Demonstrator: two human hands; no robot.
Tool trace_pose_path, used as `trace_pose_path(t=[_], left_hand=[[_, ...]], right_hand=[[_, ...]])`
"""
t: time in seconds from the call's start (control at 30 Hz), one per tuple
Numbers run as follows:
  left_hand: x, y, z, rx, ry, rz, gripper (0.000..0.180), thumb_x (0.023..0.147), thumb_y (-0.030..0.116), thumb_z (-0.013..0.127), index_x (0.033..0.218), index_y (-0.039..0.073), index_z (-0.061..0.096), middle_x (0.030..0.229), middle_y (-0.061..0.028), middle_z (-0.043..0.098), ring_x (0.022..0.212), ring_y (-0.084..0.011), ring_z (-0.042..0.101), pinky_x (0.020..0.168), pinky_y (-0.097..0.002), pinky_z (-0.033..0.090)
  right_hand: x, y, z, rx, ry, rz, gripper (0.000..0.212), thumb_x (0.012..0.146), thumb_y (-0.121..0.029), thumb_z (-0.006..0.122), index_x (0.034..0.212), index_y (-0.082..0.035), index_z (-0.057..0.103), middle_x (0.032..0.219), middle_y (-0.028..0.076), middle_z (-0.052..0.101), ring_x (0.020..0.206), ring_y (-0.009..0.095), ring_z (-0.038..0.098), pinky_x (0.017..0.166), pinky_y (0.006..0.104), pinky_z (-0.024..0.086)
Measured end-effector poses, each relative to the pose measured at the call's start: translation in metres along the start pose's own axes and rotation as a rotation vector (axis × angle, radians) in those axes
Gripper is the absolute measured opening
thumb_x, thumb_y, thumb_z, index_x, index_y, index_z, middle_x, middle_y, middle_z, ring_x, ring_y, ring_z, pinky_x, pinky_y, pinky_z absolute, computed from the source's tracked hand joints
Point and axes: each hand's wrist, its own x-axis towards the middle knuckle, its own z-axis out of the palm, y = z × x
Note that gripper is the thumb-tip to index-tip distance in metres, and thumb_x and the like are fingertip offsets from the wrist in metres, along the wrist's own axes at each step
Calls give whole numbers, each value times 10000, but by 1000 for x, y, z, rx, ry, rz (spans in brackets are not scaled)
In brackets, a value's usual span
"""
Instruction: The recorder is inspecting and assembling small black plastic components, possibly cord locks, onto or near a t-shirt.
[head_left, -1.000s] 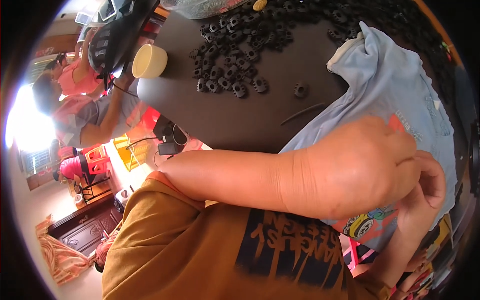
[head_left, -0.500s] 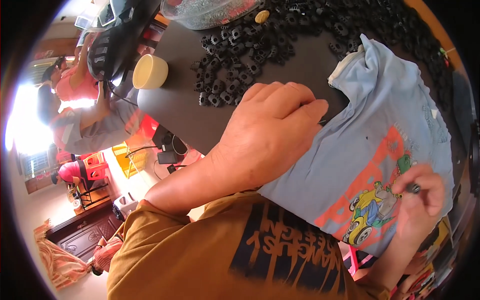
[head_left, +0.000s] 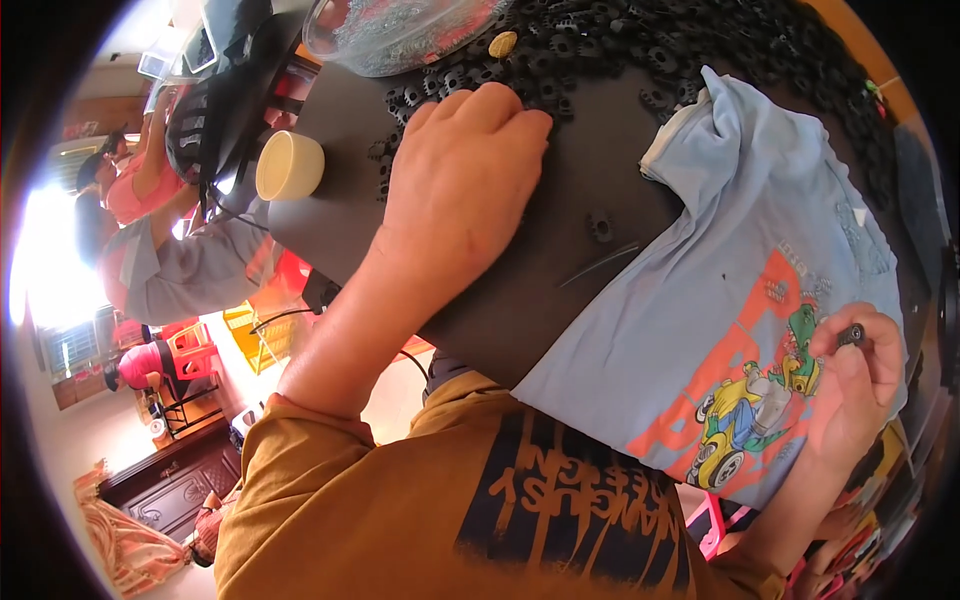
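Observation:
My left hand [head_left: 465, 175] is over the near left edge of a pile of small black toothed plastic pieces [head_left: 580, 45], like halves of hair claw clips. Its fingers curl downward, and the fingertips and anything in them are hidden. At the right, my right hand [head_left: 855, 385] pinches a small dark cylindrical piece [head_left: 851, 335] with a round end, over a light blue printed cloth [head_left: 690, 270]. One loose black toothed piece [head_left: 600, 227] lies on the dark tabletop [head_left: 350, 100] beside a thin dark strip [head_left: 600, 262].
A clear tub [head_left: 345, 50] of shiny small metal parts stands at the far edge, near a tan, nut-like object [head_left: 503, 44]. A cream-coloured cup [head_left: 290, 166] sits at the left table edge. Other people [head_left: 140, 190] and a yellow stool [head_left: 250, 335] are off to the left.
My left hand has moved left and away from me, from beside the cloth to the black pieces. A loose piece and the strip now show where it was. My right hand has risen slightly.

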Motion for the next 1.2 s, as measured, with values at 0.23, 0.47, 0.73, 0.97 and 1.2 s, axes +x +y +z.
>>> trace_pose_path(t=[0.23, 0.47, 0.73, 0.97, 1.2], left_hand=[[4, -6, -1, -9, -65, 1, 96, 736, 75, 575, 828, 77, 601, 795, -63, 543, 796, -264, 552, 723, -367, 429], [8, 0, -11, -275, -152, -64, 128, 785, 41, 595, 910, 24, 612, 790, -107, 560, 739, -289, 561, 653, -345, 448], [24, -7, -1, -98, -55, 39, 114, 758, 92, 601, 868, 64, 612, 787, -80, 569, 763, -294, 564, 683, -386, 428], [31, -5, 4, 9, -115, 86, 121, 751, 95, 608, 870, 81, 600, 803, -74, 553, 762, -287, 558, 685, -385, 427], [35, -1, 3, -1, -138, 51, 201, 754, 95, 608, 955, 98, 615, 811, -79, 544, 774, -279, 549, 692, -386, 426]], right_hand=[[-1, -2, 3, 2, -35, 13, 254, 773, -142, 622, 981, -20, 540, 928, 114, 550, 734, 147, 501, 684, 266, 422], [-2, -3, 6, 17, -39, 24, 241, 771, -119, 629, 971, -22, 538, 920, 113, 550, 729, 146, 508, 686, 265, 433], [-2, -4, 9, 65, -79, 24, 237, 767, -78, 629, 976, -13, 539, 909, 113, 560, 726, 143, 529, 675, 266, 454], [-2, -6, 11, 83, -80, 31, 231, 765, -53, 628, 971, 6, 542, 902, 126, 573, 724, 142, 544, 679, 260, 464], [-5, -8, 13, 116, -91, 54, 237, 758, -31, 632, 973, 14, 543, 905, 129, 581, 725, 134, 550, 689, 252, 465]])
